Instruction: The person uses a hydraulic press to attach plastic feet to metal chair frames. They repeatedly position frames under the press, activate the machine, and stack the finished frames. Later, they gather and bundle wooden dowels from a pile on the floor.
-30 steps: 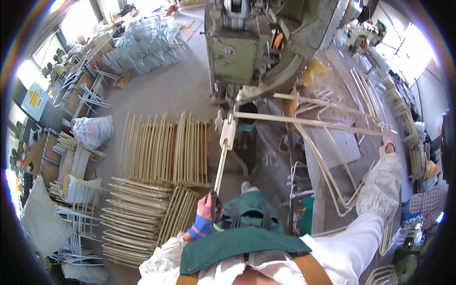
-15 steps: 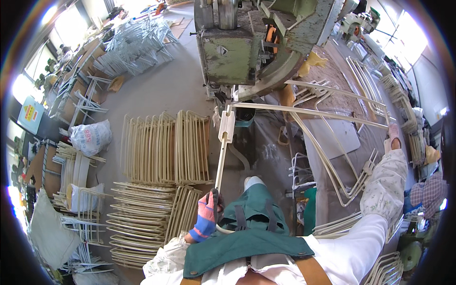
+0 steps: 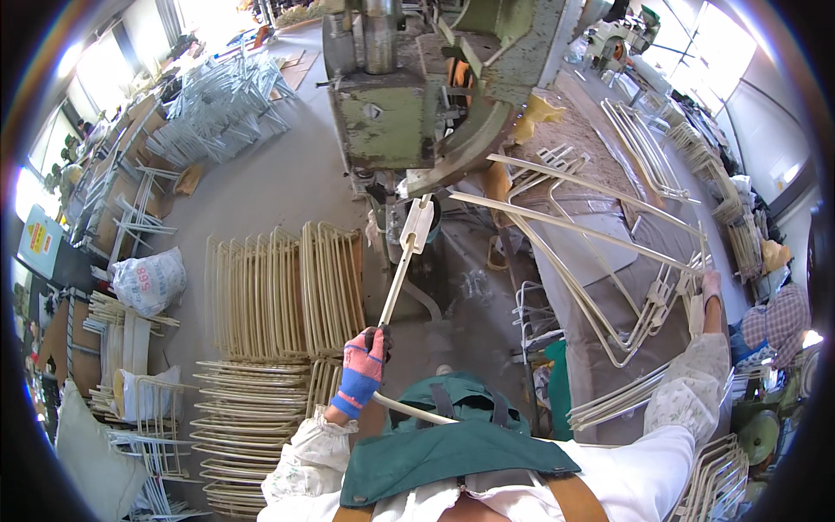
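Tube [image 3: 396, 285], cream, runs forward from the left hand [image 3: 358, 372], its far end bearing a pale notched plate [image 3: 418, 224] near a green machine [image 3: 383, 126]. The left hand, in a pink and blue glove, is wrapped around the tube's near part. The right hand [image 3: 711, 285] is stretched well out to the right, at the outer end of a long cream bar [image 3: 574, 229]; its finger position is too small to tell. Between the hands, nearer the body, is a green apron [image 3: 452, 452]. Bent cream frames [image 3: 252, 426] lie stacked left of the left hand, with a white sack [image 3: 150, 283] farther off on that side.
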A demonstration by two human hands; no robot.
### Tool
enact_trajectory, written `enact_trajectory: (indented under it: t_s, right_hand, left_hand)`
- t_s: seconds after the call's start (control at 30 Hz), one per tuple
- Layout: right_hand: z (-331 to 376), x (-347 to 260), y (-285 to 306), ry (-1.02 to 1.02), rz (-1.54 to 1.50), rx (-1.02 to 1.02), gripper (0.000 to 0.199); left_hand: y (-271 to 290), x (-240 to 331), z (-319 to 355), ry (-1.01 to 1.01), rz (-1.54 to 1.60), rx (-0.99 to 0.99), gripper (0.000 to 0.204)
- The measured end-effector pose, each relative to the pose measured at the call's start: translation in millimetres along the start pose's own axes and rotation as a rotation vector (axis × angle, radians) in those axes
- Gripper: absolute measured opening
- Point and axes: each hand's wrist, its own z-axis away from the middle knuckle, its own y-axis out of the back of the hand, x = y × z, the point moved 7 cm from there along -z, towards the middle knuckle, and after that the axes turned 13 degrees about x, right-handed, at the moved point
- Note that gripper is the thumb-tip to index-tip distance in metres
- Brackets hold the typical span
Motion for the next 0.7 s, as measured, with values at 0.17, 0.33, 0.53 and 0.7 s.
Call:
enact_trajectory:
  t_s: [0.17, 0.33, 0.53, 0.7]
  right_hand:
    - [94.4, 23.2, 52.4, -0.431, -0.488, -0.082, 0.044]
    - [177.8, 44.9, 108.1, -0.575, -0.476, -0.004, 0.041]
    - [341.0, 67.7, 167.9, -0.814, -0.462, 0.098, 0.035]
    - [463.0, -23.1, 244.0, -1.009, -0.447, 0.187, 0.03]
  left_hand:
    - [-14.0, 13.2, 0.5, -0.156, -0.266, -0.031, 0.022]
    - [-15.4, 45.2, -27.6, -0.419, -0.504, -0.114, 0.023]
    - [-1.6, 70.4, -107.3, -0.639, -0.696, -0.233, 0.023]
    - [12.0, 103.6, -154.9, -0.787, -0.736, -0.33, 0.022]
